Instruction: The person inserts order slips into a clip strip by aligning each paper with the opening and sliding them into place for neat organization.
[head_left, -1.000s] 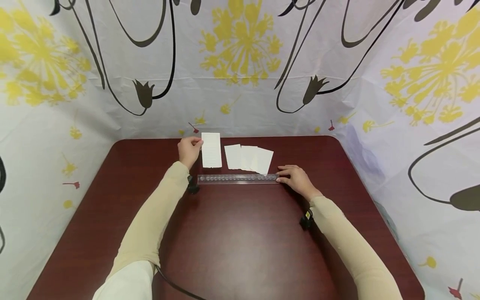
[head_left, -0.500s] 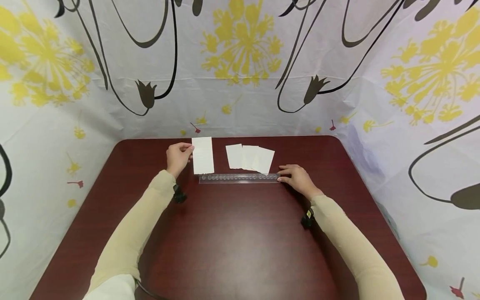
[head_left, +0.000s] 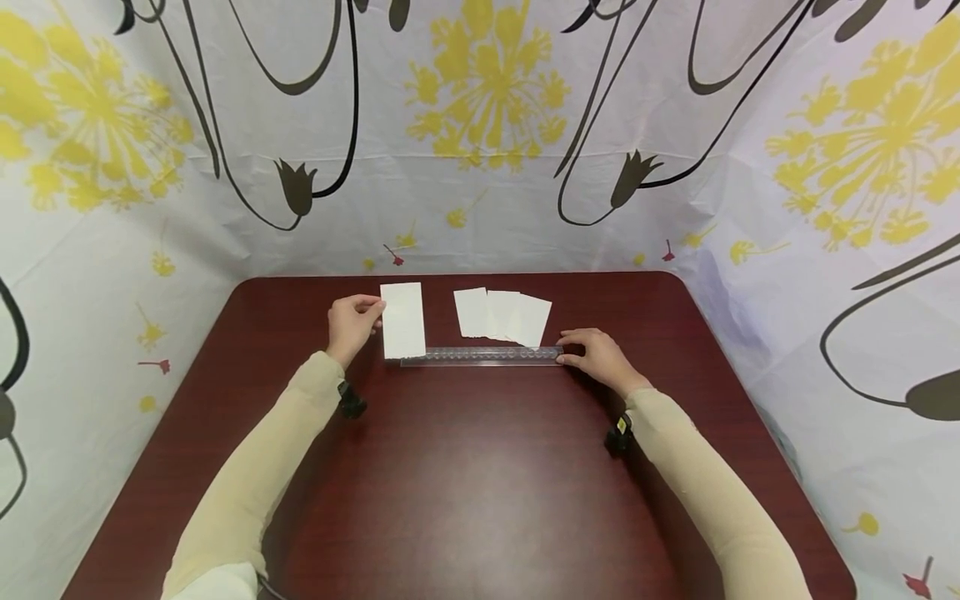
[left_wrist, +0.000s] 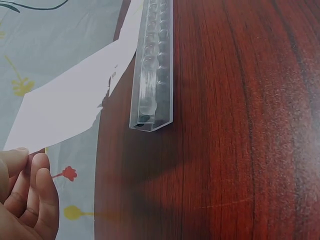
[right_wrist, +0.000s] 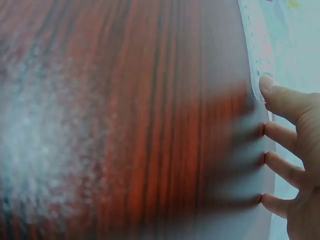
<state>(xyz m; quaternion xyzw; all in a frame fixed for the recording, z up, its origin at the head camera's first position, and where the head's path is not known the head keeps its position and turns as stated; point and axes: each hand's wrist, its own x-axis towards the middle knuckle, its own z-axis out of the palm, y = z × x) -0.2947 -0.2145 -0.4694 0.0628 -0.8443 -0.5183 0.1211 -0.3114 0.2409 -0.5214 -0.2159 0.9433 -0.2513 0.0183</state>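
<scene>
Two hands show from the head view — left hand pinching a paper slip, right hand holding the clear ruler; the left wrist view alone shows the ruler's hollow end.

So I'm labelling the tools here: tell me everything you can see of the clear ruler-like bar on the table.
The long clear plastic bar lies flat across the dark red wooden table, with a row of round bumps along its length. The right hand holds its right end. Its left end meets the white paper strip pinched by the left hand.
</scene>
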